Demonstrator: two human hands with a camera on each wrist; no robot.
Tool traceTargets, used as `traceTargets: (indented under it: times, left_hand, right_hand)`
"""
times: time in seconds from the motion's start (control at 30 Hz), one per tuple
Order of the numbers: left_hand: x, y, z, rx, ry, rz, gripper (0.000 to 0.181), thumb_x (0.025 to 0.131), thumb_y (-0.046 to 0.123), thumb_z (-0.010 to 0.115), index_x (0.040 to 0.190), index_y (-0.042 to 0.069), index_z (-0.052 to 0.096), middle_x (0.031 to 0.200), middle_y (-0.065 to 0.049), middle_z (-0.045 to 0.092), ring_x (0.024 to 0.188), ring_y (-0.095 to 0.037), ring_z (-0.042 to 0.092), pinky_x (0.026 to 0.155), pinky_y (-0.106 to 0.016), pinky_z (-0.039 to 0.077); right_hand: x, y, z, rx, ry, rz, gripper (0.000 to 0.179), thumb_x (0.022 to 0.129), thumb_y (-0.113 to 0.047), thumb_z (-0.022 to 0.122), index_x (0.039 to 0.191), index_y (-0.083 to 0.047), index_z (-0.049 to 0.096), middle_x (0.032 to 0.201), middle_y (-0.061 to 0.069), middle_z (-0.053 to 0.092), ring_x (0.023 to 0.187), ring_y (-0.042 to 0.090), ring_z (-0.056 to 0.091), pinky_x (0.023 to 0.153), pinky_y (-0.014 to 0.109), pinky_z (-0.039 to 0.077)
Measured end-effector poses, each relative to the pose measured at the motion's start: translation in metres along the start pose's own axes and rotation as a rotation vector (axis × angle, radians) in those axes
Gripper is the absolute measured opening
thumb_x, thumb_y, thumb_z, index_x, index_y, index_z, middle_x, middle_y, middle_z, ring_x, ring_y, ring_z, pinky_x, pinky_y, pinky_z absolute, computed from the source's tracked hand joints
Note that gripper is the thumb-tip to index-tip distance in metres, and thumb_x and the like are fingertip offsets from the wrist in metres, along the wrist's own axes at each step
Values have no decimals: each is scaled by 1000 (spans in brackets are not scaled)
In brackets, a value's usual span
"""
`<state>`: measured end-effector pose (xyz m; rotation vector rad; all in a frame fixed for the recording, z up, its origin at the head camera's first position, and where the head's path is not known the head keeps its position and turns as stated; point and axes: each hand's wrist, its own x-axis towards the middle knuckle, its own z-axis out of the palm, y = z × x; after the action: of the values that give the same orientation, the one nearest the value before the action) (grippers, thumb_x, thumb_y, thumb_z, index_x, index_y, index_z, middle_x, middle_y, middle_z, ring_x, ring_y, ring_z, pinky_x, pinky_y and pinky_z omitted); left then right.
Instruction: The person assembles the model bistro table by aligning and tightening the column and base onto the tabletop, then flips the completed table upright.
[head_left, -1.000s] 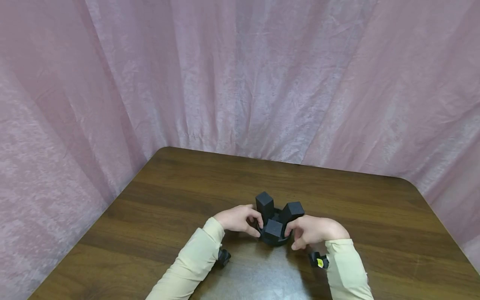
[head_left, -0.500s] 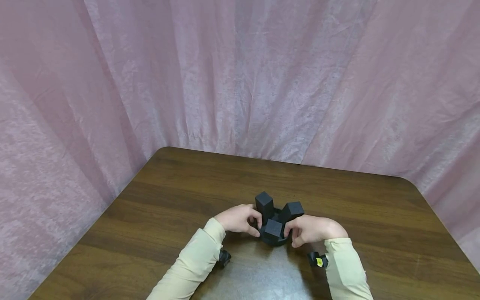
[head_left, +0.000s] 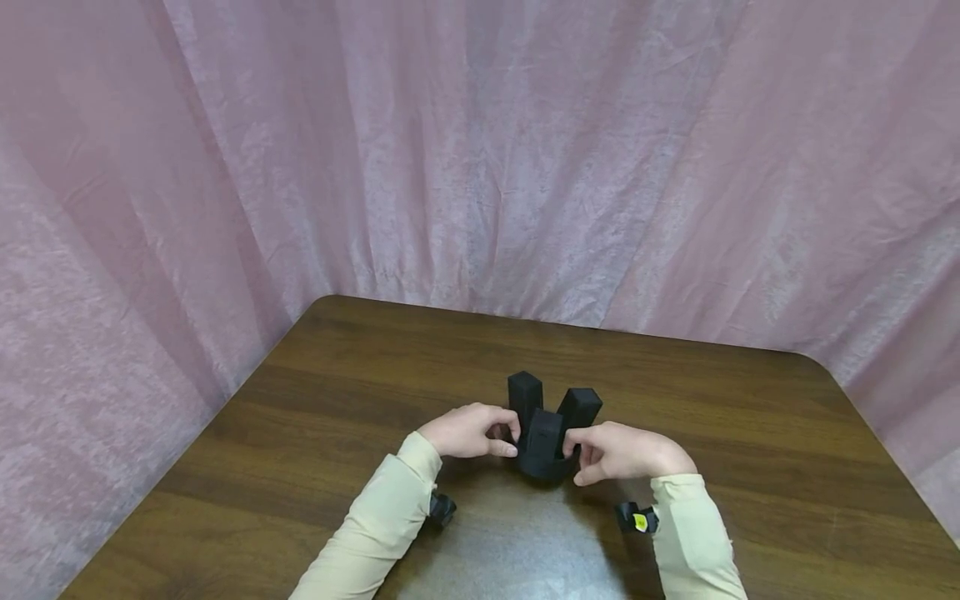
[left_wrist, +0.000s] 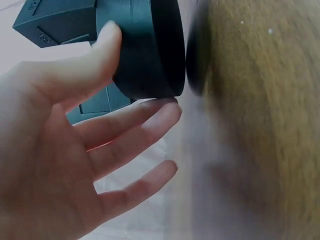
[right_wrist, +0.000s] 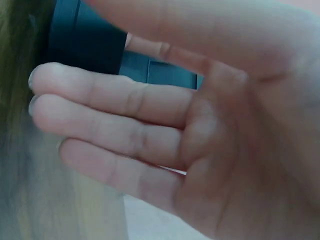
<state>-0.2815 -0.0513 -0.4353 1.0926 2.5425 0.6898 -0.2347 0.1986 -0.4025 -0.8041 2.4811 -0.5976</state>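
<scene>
A black round-based piece [head_left: 543,468] with three square posts sits between my two hands, close over the table. Its left post [head_left: 525,393] and right post [head_left: 580,408] lean apart; the front post [head_left: 545,432] shows its near face. My left hand [head_left: 471,432] grips the base from the left. In the left wrist view its thumb [left_wrist: 107,45] presses the base wall [left_wrist: 135,50], and the other fingers reach along the far side. My right hand [head_left: 622,452] holds the right side of the base with thumb and index finger, its other fingers extended in the right wrist view.
The brown wooden table [head_left: 360,358] runs under everything, its far edge meeting a pink curtain [head_left: 480,167]. Black wrist devices hang below each cuff, the left device [head_left: 441,508] and the right device [head_left: 637,518].
The black piece has risen slightly and tilted back, so the front post now shows its near face. Both hands have moved a little up with it.
</scene>
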Motion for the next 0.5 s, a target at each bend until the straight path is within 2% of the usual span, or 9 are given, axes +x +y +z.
traceTargets:
  times: [0.17,0.3,0.5]
  left_hand:
    - [-1,-5,0,-64,-24,17,21,76,39,68,83,24,55,73,11,56,69,-5,53,61,-18,40]
    - [-1,-6,-1,-76,-22,42,19,77,38,67,81,24,54,71,11,55,66,-3,52,59,-17,39]
    - [0,-7,-1,-137,-42,29,19,81,38,62,88,23,52,77,7,57,71,-5,55,62,-18,42]
  right_hand:
    - [2,4,0,-23,16,-59,21,79,-26,66,94,-17,56,71,-9,57,64,1,52,60,20,41]
    - [3,9,1,-20,51,-94,21,78,-25,68,93,-16,56,70,-9,56,61,0,51,59,19,41]
    - [7,14,2,-79,212,-94,25,74,-24,72,92,-18,55,63,-11,47,55,-2,42,57,17,39]
